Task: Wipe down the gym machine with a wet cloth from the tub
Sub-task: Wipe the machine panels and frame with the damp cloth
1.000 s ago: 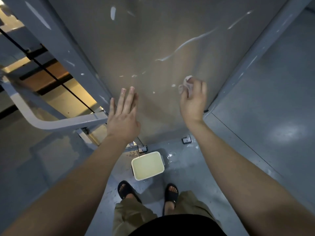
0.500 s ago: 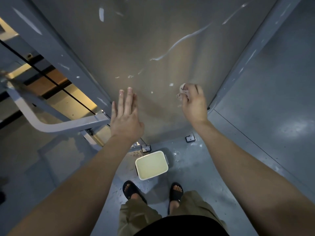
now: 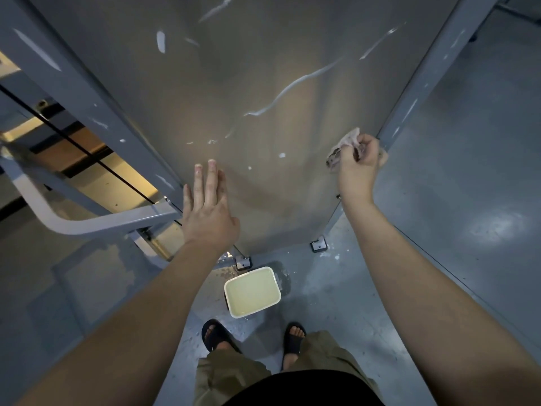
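A tall grey panel of the gym machine [image 3: 257, 92] rises in front of me, streaked with white smears. My right hand [image 3: 358, 168] grips a crumpled wet cloth [image 3: 344, 146] against the panel's lower right edge, beside the grey side post [image 3: 415, 92]. My left hand [image 3: 209, 212] lies flat on the panel with straight fingers, low on its left side. The white tub [image 3: 252, 291], holding pale liquid, stands on the floor below the panel, just ahead of my feet.
A grey frame bar [image 3: 96, 221] and black cables [image 3: 87, 153] run to the left of the panel. Small metal feet [image 3: 319, 246] anchor the machine to the wet grey floor [image 3: 468, 215]. My sandalled feet [image 3: 294, 339] stand behind the tub.
My right hand has slid the cloth down and to the right, from mid-panel to the panel's right edge. My left hand has stayed flat on the panel.
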Demonstrator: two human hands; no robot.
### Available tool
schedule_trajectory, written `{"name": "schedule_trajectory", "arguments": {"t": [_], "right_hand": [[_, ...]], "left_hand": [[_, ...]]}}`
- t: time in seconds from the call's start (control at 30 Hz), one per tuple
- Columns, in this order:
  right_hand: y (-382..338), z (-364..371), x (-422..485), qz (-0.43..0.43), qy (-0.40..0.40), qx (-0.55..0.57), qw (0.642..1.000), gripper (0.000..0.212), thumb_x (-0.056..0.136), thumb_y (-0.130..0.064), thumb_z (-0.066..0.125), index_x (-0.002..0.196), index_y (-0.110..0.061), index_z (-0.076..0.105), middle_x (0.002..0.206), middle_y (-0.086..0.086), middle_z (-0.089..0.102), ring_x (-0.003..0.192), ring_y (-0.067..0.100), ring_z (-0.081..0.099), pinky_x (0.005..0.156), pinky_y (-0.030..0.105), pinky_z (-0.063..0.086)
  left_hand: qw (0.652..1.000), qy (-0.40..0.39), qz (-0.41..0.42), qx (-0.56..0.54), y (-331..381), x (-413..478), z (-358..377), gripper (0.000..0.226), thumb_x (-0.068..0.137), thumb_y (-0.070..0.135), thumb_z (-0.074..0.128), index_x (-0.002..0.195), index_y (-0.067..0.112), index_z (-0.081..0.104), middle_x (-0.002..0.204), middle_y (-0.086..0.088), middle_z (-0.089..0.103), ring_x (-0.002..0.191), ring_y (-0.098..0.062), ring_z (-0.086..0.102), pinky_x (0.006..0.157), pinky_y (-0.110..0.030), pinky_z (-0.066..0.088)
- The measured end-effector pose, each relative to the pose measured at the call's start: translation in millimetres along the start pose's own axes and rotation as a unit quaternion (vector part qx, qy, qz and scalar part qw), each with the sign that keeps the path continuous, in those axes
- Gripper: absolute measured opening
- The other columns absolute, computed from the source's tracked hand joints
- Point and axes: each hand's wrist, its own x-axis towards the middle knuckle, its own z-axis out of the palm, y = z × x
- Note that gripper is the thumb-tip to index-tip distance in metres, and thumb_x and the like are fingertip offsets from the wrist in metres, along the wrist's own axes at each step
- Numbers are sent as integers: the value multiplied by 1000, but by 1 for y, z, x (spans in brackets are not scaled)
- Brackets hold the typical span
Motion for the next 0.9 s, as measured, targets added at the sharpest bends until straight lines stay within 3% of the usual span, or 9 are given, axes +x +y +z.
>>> {"name": "schedule_trajectory", "arguments": {"t": [0.07,0.2,0.33,0.4,0.47,0.57,0.77,0.83,0.9], "right_hand": [[-3,1,-2,10,33,-3,999,20,86,-19,57,103,-29,56,124,1,35,105,19,60,85,9,44],[-10,5,-10,8,32,65,997,18,93,-3,53,101,-18,51,119,15,54,73,-10,62,68,9,46],[-12,4,-17,-27,-65,60,996,19,94,-2,57,100,-18,47,93,-3,56,77,-3,57,79,17,46],[-13,3,-17,-71,-116,9,991,20,97,-2,58,100,-20,49,95,-3,56,83,0,57,82,18,46],[-11,0,-15,-116,-95,-63,987,15,94,-12,60,103,-22,52,100,-1,59,89,5,58,86,22,46],[0,-7,-14,-93,-94,-86,987,19,83,-26,60,102,-30,57,114,9,59,97,11,57,92,29,45],[-6,-6,-29,-80,-204,-22,975,12,102,-10,52,106,-22,51,100,0,63,82,10,61,70,25,51],[-4,-1,-24,-35,-173,10,984,15,103,-6,53,116,-15,54,114,4,54,81,-6,59,75,16,50],[-2,5,-18,-2,-50,10,999,22,101,-7,57,122,-9,58,124,7,37,78,-19,51,85,7,44]], "left_hand": [[1000,3,-3,-7,2,-1,-1,95,88,29,54,163,10,-2,162,0,-39,151,-27,-33,126,-51,-7],[1000,-1,-11,-13,5,-2,-2,96,87,29,54,163,10,-2,162,0,-39,151,-27,-34,126,-51,-6],[1000,-2,-10,-16,6,-3,-2,97,86,29,54,163,9,-2,162,0,-39,151,-27,-34,125,-51,-7],[1000,2,-10,-18,5,-3,-1,98,85,29,55,163,10,-2,162,0,-39,151,-27,-34,126,-52,-6],[1000,3,-11,-20,4,-3,-1,99,85,29,55,163,11,-1,162,1,-38,151,-26,-33,126,-52,-5],[1000,4,-12,-22,5,-3,-1,99,84,29,56,163,11,-1,163,1,-37,151,-26,-32,127,-52,-3],[999,7,-14,-34,8,-4,0,99,85,28,57,163,11,-2,162,1,-39,150,-27,-34,126,-51,-4],[999,6,-16,-43,9,-4,-1,100,85,27,57,163,10,-2,161,1,-39,151,-27,-34,127,-51,-4],[998,8,-15,-54,10,-4,0,99,85,26,57,163,10,-1,162,2,-39,151,-26,-32,127,-51,-2]]}}
